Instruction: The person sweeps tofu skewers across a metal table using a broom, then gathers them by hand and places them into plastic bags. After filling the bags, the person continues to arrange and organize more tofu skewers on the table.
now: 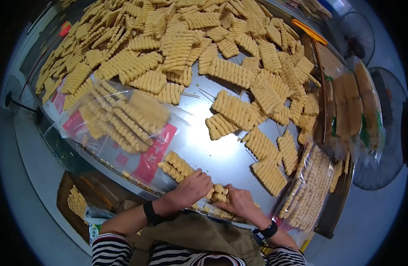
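Observation:
My left hand (196,188) is closed, fingers curled down beside short ridged yellow pieces (220,193) near the front edge of the metal table (197,144). From the other side my right hand (239,200) grips the same pieces, thumb and fingers around their end. The left fingertips are partly hidden. A ridged yellow snack slab (178,165) lies just beyond my left wrist, partly covered by the hand. Left of it rests a clear bag with red print (156,153), packed with rows of these slabs. Crumbs and small broken bits lie along the edge by my hands.
A large heap of ridged slabs on thin sticks (177,44) covers the far side. Another filled clear bag (308,190) stands at right, with more packed bags (357,106) behind it. An orange-handled tool (309,31) lies at upper right. Below left is an open cardboard box (66,195).

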Demonstrator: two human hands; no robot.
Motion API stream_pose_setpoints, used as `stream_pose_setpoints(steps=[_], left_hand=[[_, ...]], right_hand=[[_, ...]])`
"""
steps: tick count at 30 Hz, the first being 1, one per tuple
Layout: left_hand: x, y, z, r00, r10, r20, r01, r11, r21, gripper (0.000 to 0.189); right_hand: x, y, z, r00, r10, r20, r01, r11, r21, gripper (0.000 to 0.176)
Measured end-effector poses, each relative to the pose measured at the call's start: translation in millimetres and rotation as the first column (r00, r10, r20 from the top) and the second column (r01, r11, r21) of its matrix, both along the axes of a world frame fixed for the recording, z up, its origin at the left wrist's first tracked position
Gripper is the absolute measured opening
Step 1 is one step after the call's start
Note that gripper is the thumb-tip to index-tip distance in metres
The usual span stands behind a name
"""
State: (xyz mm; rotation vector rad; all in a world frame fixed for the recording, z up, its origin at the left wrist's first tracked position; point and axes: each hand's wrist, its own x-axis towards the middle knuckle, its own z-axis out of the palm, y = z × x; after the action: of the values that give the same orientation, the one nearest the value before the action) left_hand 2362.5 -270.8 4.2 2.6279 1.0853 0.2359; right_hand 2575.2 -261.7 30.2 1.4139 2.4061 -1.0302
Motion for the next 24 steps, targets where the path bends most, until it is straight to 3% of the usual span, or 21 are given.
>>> stream_pose_setpoints(steps=[1, 2, 3, 4, 5, 6, 7, 8, 10, 11, 13, 15, 17, 19, 21, 22, 23, 24], left_hand=[[-2, 2, 0, 1.0, 0.015, -0.001, -0.015, 1.0, 0.008, 0.017], [-3, 1, 1, 1.0, -0.008, -0.008, 0.008, 1.0, 0.021, 0.016], [-3, -1, 2, 0.999, -0.036, -0.017, 0.036, 0.999, 0.031, 0.015], [-3, -1, 2, 0.999, -0.044, -0.027, 0.045, 0.998, 0.034, 0.019], [-2, -1, 3, 0.999, -0.04, -0.034, 0.041, 0.998, 0.037, 0.019], [0, 0, 5, 0.999, -0.021, -0.034, 0.022, 0.999, 0.023, 0.02], [2, 1, 5, 0.999, -0.004, -0.035, 0.004, 1.0, 0.01, 0.022], [3, 1, 4, 0.998, 0.001, -0.058, -0.002, 1.0, -0.017, 0.025], [5, 2, 5, 0.997, 0.007, -0.072, -0.01, 0.999, -0.033, 0.026], [5, 4, 6, 0.997, 0.016, -0.077, -0.02, 0.998, -0.054, 0.027], [4, 8, 8, 0.996, 0.021, -0.088, -0.029, 0.995, -0.093, 0.029], [6, 6, 7, 0.995, 0.081, -0.055, -0.085, 0.993, -0.087, 0.032], [10, 5, 8, 0.988, 0.128, -0.089, -0.135, 0.988, -0.074, 0.03], [6, 6, 14, 0.988, 0.155, 0.006, -0.153, 0.982, -0.109, 0.026], [7, 6, 16, 0.986, 0.169, 0.001, -0.169, 0.983, -0.069, 0.025], [7, 6, 17, 0.988, 0.157, 0.002, -0.157, 0.987, -0.015, 0.024], [8, 4, 14, 0.986, 0.166, 0.002, -0.166, 0.986, -0.009, 0.024], [11, 1, 8, 0.984, 0.178, 0.017, -0.178, 0.983, 0.053, 0.023]], right_hand=[[2, 14, 7, 0.997, 0.082, 0.0, -0.081, 0.99, -0.118, 0.061], [6, 33, 7, 0.999, 0.035, -0.011, -0.036, 0.979, -0.199, 0.061], [9, 57, 9, 0.959, -0.169, -0.228, 0.117, 0.968, -0.223, 0.054], [2, 91, 17, 0.969, -0.215, -0.118, 0.208, 0.976, -0.069, 0.046], [6, 126, -2, 0.952, -0.249, -0.177, 0.283, 0.936, 0.208, 0.053], [-14, 162, 23, 0.875, -0.363, -0.319, 0.439, 0.873, 0.21, 0.052], [-11, 214, -13, 0.923, -0.129, -0.363, 0.353, 0.659, 0.664, 0.055], [-21, 255, -21, 0.961, -0.135, -0.241, 0.276, 0.497, 0.822, 0.064], [-36, 315, -36, 0.978, -0.172, -0.117, 0.181, 0.423, 0.888, 0.069], [-42, 329, -43, 0.978, -0.172, -0.123, 0.185, 0.418, 0.889, 0.069], [-55, 343, -49, 0.981, -0.188, 0.039, 0.072, 0.549, 0.833, 0.07], [-56, 341, -46, 0.988, -0.15, 0.045, 0.061, 0.633, 0.772, 0.059], [-54, 303, -24, 0.938, -0.255, -0.235, 0.347, 0.717, 0.605, 0.045], [-41, 238, 1, 0.853, -0.114, -0.51, 0.465, 0.61, 0.642, 0.036], [-19, 178, 7, 0.792, -0.108, -0.601, 0.482, 0.716, 0.506, 0.038], [-10, 148, 9, 0.783, -0.275, -0.558, 0.483, 0.834, 0.266, 0.04], [-5, 121, 10, 0.779, -0.422, -0.464, 0.479, 0.878, 0.007, 0.041], [0, 99, -4, 0.816, -0.291, -0.499, 0.393, 0.913, 0.11, 0.04]])
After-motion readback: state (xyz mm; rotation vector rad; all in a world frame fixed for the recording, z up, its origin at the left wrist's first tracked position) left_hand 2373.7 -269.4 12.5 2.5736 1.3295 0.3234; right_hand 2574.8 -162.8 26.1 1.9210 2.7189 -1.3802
